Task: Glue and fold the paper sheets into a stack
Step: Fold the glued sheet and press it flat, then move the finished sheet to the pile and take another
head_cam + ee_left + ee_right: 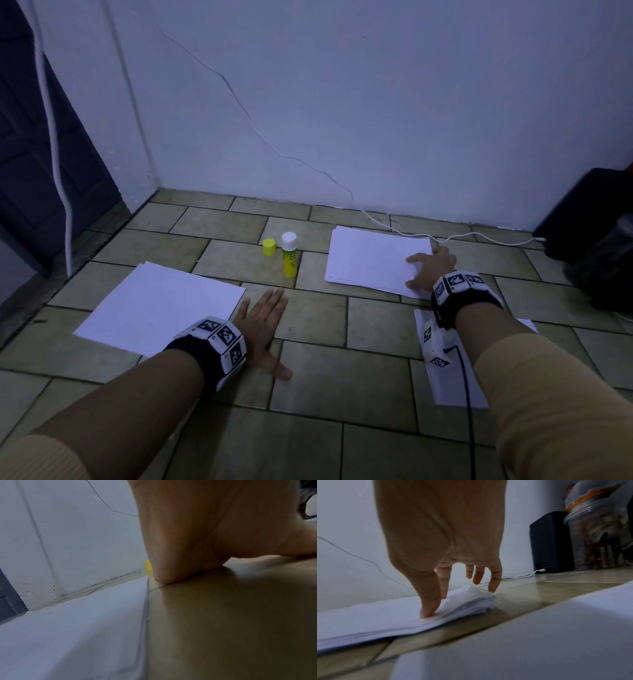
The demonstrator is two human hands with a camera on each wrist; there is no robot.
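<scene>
Two hands were down: your left hand point(263, 329) lay flat and spread on the tan floor tiles point(376, 322), holding nothing, beside the single white paper sheet point(157, 305). Your right hand point(430, 270), fingers extended, pressed the near corner of the loose white paper pile point(373, 257); several sheets might lift together. Only the right wrist view showed that corner's fanned edges point(481, 601).

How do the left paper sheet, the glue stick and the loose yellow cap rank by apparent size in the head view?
1. Left paper sheet
2. Glue stick, standing upright
3. Yellow cap, beside it
</scene>
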